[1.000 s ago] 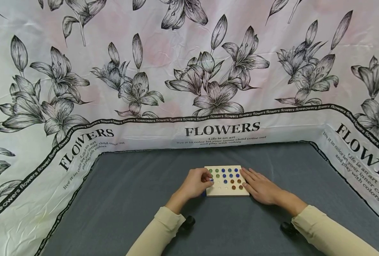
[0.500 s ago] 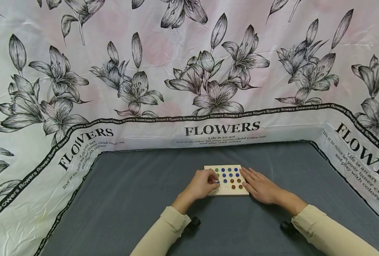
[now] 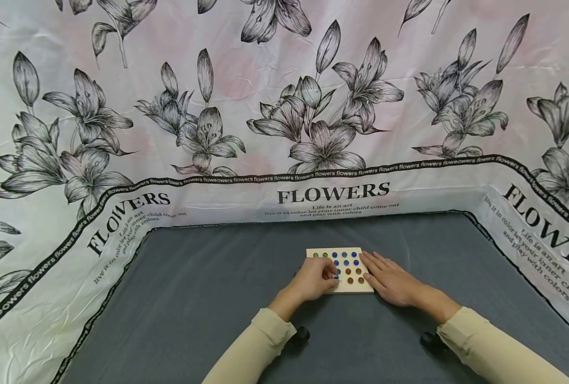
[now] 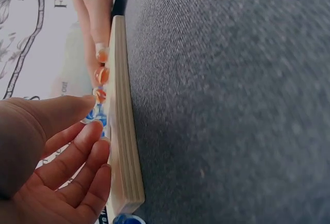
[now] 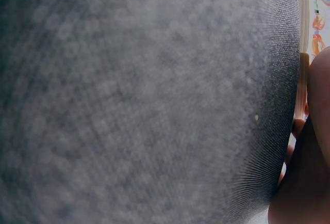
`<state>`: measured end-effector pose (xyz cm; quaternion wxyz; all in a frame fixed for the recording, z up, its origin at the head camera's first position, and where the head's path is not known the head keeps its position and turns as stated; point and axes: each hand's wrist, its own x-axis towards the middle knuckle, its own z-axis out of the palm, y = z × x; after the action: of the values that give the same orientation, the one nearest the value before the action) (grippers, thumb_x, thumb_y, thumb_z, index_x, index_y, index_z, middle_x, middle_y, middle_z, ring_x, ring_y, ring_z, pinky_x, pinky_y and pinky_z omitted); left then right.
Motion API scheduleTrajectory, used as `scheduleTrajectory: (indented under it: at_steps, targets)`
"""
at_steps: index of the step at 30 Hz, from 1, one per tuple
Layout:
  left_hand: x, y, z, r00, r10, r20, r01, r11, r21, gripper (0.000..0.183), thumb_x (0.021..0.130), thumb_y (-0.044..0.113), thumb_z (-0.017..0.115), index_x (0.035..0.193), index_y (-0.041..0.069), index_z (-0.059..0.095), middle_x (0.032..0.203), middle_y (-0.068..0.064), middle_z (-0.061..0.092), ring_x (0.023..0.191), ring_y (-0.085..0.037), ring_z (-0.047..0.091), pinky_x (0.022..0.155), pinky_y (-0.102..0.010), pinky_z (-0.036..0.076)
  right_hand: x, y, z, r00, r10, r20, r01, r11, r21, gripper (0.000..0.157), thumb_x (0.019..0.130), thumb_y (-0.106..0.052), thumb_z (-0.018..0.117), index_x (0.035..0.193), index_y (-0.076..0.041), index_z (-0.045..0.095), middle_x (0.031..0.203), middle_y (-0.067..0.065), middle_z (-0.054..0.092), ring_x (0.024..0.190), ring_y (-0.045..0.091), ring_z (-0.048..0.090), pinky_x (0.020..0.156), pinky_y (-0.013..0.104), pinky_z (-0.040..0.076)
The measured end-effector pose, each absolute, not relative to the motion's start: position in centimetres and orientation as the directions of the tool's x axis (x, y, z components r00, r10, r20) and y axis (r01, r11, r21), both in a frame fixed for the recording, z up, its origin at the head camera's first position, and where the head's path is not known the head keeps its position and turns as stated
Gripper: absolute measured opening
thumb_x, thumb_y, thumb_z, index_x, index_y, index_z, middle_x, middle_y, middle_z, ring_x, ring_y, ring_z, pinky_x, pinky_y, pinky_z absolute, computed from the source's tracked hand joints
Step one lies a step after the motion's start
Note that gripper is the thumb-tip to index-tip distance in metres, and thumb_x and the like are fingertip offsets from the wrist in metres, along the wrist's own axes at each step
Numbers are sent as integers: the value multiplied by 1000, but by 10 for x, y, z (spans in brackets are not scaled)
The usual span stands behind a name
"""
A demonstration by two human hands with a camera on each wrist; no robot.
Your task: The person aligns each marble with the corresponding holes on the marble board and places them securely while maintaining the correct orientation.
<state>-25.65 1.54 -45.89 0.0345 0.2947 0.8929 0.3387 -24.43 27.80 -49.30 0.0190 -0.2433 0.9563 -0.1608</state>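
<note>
A pale wooden board [image 3: 332, 288] with rows of round hollows lies flat on the grey cloth, bearing green, blue and amber glass marbles. Over its front row, the thumb and forefinger of my left hand [image 3: 313, 279] pinch a blue marble [image 3: 336, 277]. That hand covers the board's left part. In the left wrist view the pinched marble shows between the thumb tip and fingers, close to amber marbles [image 4: 101, 74]. My right hand [image 3: 393, 280] lies with straight fingers along the board's right edge, thumb against the near corner.
Another blue marble [image 4: 129, 219] sits by the board's left end in the left wrist view. Grey cloth [image 3: 207, 298] spreads around the board. Behind it hangs a white flower-printed curtain [image 3: 236, 133]. A black wrist device [image 3: 433, 341] shows below the right cuff.
My left hand has moved right across the board with the blue marble, from its left edge to the front row's middle. The right hand has stayed in place.
</note>
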Motion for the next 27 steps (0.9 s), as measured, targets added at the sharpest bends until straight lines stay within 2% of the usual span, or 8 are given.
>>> scheduleTrajectory:
  at_steps: [10, 17, 23, 27]
  targets:
    - [-256, 23, -458, -824, 556, 113, 491, 599, 632, 10, 90, 9, 80, 96, 5, 73, 79, 3, 64, 69, -2, 55, 65, -17, 47, -249, 280, -497, -878, -476, 49, -466, 828, -311, 60, 112, -37, 38, 160, -2, 28, 167, 18, 26, 153, 43, 21, 120, 59, 19]
    - [-254, 24, -459, -821, 555, 129, 504, 602, 619, 10, 89, 7, 80, 96, 4, 73, 77, 4, 62, 66, -2, 51, 63, -17, 44, -244, 278, -494, -862, -499, 93, -501, 807, -311, 60, 112, -38, 37, 159, -1, 32, 164, 21, 30, 150, 47, 26, 117, 62, 23]
    - [-252, 19, -457, -811, 571, 126, 516, 598, 614, 15, 90, 8, 78, 104, 4, 73, 84, 1, 66, 70, -2, 54, 65, -18, 46, -242, 279, -492, -841, -524, 138, -538, 781, -316, 59, 112, -37, 39, 159, -3, 32, 162, 23, 33, 147, 50, 28, 113, 64, 26]
    - [-252, 9, -452, -804, 578, 136, 530, 595, 604, 18, 92, 10, 76, 109, 5, 73, 90, 0, 68, 72, -3, 56, 65, -18, 47, -244, 280, -494, -853, -510, 109, -516, 795, -318, 60, 112, -40, 37, 160, -3, 31, 164, 21, 30, 149, 48, 26, 115, 63, 23]
